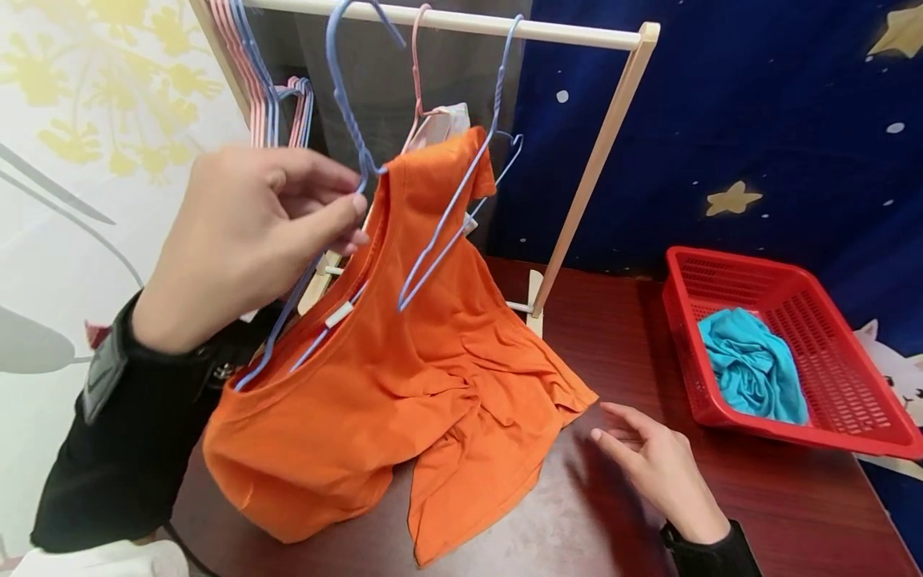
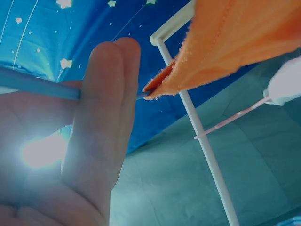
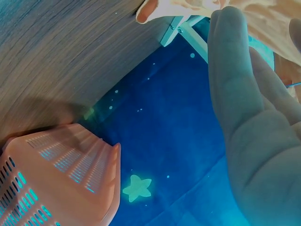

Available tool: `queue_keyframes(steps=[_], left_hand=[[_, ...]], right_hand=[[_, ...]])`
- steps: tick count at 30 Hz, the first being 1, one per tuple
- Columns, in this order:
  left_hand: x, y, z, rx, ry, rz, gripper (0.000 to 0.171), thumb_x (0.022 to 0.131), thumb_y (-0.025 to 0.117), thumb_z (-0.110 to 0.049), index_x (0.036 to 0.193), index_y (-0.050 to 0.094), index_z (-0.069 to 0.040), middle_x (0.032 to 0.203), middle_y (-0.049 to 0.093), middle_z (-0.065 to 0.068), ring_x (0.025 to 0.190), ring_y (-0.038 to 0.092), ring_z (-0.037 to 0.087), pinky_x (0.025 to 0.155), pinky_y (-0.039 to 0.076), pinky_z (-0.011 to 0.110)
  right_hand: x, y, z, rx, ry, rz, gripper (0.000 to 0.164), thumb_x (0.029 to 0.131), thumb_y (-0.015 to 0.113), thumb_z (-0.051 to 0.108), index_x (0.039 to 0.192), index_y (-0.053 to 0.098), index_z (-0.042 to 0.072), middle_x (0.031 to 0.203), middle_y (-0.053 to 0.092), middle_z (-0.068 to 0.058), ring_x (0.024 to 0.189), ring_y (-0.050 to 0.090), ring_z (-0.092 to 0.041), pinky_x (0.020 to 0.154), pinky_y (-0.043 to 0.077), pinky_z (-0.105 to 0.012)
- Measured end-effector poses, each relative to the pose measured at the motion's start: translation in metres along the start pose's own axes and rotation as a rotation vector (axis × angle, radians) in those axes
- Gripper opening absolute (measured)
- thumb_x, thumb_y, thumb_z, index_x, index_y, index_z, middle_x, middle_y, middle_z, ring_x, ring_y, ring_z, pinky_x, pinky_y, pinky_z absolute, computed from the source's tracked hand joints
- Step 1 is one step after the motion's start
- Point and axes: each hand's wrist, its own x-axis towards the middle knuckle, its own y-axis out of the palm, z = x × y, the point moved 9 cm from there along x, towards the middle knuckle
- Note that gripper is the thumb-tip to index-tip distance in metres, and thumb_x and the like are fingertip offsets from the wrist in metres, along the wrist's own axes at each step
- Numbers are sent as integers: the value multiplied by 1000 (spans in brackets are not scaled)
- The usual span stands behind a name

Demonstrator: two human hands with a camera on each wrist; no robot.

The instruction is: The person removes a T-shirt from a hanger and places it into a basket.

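My left hand pinches a blue wire hanger just below its hook. An orange shirt hangs on that hanger, tilted, its neckline toward me and its lower part gathered near the table. In the left wrist view, the hanger wire passes behind the fingers to the shirt's edge. My right hand is beside the shirt's lower right corner, fingers loosely extended and holding nothing. The right wrist view shows that hand near the cloth; whether it touches is unclear.
A wooden rack stands behind, carrying an unloaded blue hanger in front of the shirt, a pink hanger with pale cloth, and several hangers at left. A red basket holding turquoise cloth sits right on the brown table.
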Motion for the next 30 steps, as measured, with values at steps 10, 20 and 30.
queue_keyframes(steps=[10, 20, 30], left_hand=[[-29, 34, 29, 43, 22, 122, 11, 85, 60, -13, 89, 70, -9, 67, 65, -8, 58, 59, -3, 54, 49, 15], [-44, 90, 69, 41, -64, 348, 10, 85, 62, -15, 90, 69, -9, 68, 65, -5, 62, 59, 3, 59, 51, 24], [-71, 134, 66, -160, -69, 540, 12, 88, 53, -7, 91, 65, -5, 67, 63, -5, 58, 59, 4, 53, 51, 21]], right_hand=[[0, 1, -1, 9, 38, 32, 46, 78, 66, 47, 118, 58, 24, 95, 69, -4, 77, 66, -5, 61, 54, -21], [-3, 0, 0, 19, 37, 18, 46, 78, 66, 46, 118, 58, 23, 96, 69, -4, 78, 66, -7, 62, 54, -20], [-2, -5, 4, 7, -21, -23, 43, 79, 68, 41, 118, 59, 25, 95, 69, -3, 76, 65, -2, 62, 53, -19]])
